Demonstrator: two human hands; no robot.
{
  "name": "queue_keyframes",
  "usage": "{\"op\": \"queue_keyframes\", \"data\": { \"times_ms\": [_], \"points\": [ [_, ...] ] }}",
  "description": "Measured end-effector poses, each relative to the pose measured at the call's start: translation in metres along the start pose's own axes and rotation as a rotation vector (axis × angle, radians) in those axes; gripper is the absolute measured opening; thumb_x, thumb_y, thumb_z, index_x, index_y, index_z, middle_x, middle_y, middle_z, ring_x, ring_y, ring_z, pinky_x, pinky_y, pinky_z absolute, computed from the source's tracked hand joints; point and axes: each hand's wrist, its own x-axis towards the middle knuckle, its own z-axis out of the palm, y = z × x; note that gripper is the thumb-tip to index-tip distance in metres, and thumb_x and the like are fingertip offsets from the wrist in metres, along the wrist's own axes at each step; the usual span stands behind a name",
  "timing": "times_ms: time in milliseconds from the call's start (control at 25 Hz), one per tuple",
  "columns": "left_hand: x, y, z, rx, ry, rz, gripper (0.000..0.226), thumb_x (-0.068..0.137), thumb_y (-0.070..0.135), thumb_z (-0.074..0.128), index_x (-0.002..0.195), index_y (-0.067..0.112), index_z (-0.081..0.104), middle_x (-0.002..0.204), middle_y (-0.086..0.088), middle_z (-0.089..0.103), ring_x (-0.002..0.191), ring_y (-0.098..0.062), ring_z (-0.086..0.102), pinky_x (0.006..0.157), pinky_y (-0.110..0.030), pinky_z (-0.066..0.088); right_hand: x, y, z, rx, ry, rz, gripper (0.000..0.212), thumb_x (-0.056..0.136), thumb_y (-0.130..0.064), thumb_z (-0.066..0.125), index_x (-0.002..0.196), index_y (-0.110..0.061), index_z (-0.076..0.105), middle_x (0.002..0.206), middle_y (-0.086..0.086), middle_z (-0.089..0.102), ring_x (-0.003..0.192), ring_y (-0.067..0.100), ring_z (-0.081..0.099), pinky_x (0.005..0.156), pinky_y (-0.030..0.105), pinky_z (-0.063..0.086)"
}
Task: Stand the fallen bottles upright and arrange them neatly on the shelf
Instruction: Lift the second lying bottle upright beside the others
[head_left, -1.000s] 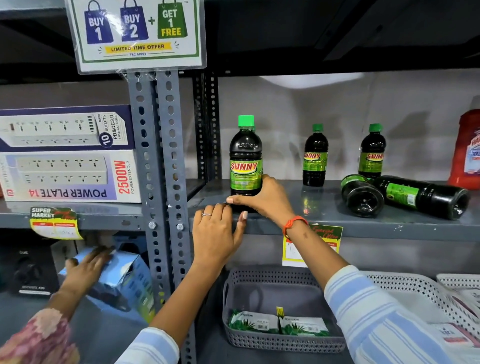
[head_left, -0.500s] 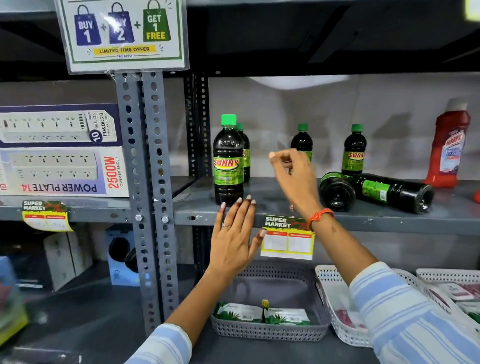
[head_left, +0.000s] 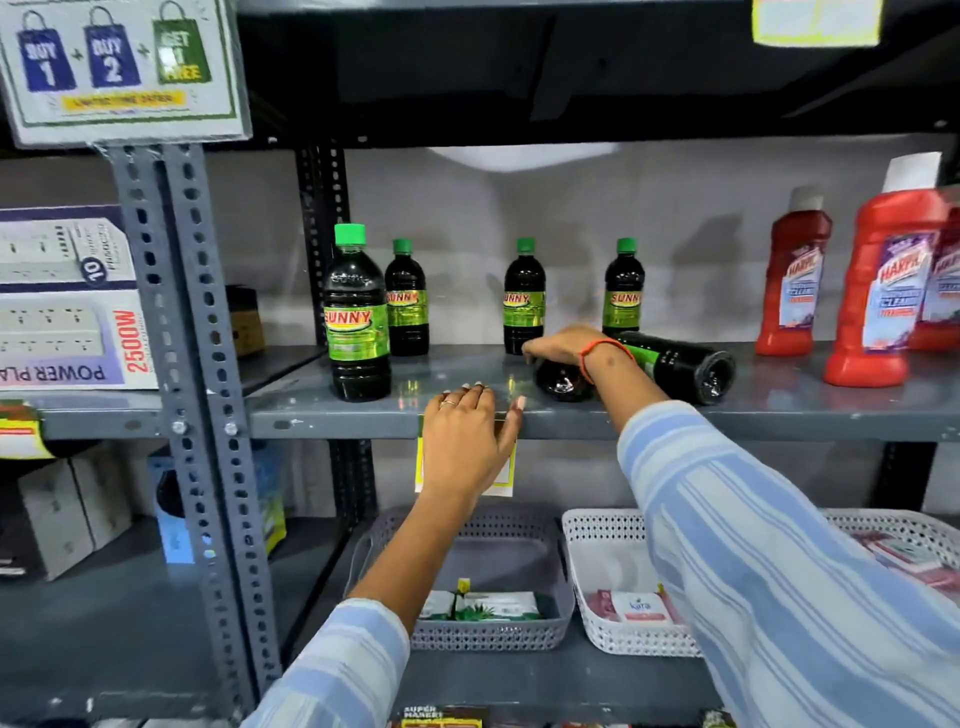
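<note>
Right hand (head_left: 563, 347) is down on the nearer fallen bottle (head_left: 563, 382), fingers draped over the top of it, a loose hold and not yet a full wrap as far as I can tell. That bottle lies near the shelf's (head_left: 779, 415) front edge with its round base facing us, long axis running back toward the wall. Just behind and touching it, a second fallen bottle (head_left: 680, 366) lies crosswise, base toward the right end. Left hand (head_left: 467, 441) is flat and empty on the front lip, fingers spread, well left of both. So the right hand is the nearer one, and I'd say the lift means tipping the base down and the far neck up. Dark, glossy, smooth plastic cylinders that look ready to roll. Four bottles with green caps already stand: front-left bottle (head_left: 357, 332) forward, three along the back.
</note>
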Motion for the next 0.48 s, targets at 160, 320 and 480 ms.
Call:
{"op": "queue_keyframes", "data": {
  "times_ms": [160, 320, 480],
  "points": [
    [-0.003, 0.003, 0.003, 0.003, 0.049, -0.015, 0.055, 0.092, 0.047, 0.035, 0.092, 0.007, 0.071, 0.094, -0.009, 0.074, 0.087, -0.028, 0.067, 0.081, -0.036, 0.046, 0.014, 0.009, 0.005, 0.178, 0.037, 0.065, 0.054, 0.063, -0.044, 0.065, 0.107, -0.012, 0.06, 0.112, 0.009, 0.068, 0.103, 0.031, 0.065, 0.096, 0.042, 0.053],
    [-0.001, 0.002, 0.006, -0.019, 0.089, -0.023, 0.054, 0.092, 0.047, 0.036, 0.094, 0.006, 0.071, 0.094, -0.009, 0.074, 0.087, -0.028, 0.067, 0.081, -0.037, 0.043, 0.009, 0.012, 0.027, 0.417, 0.251, -0.052, 0.101, 0.075, -0.046, 0.068, 0.15, -0.003, 0.015, 0.141, 0.024, 0.047, 0.131, 0.039, 0.045, 0.111, 0.044, 0.038],
    [-0.002, 0.0, 0.009, -0.008, 0.115, -0.008, 0.051, 0.092, 0.046, 0.038, 0.092, 0.007, 0.071, 0.092, -0.008, 0.074, 0.083, -0.028, 0.067, 0.079, -0.036, 0.044, 0.013, 0.017, 0.03, 0.494, 0.371, -0.154, 0.117, 0.073, -0.027, 0.079, 0.151, 0.002, -0.003, 0.159, 0.021, 0.014, 0.148, 0.036, 0.013, 0.12, 0.038, 0.013]
  ]
}}
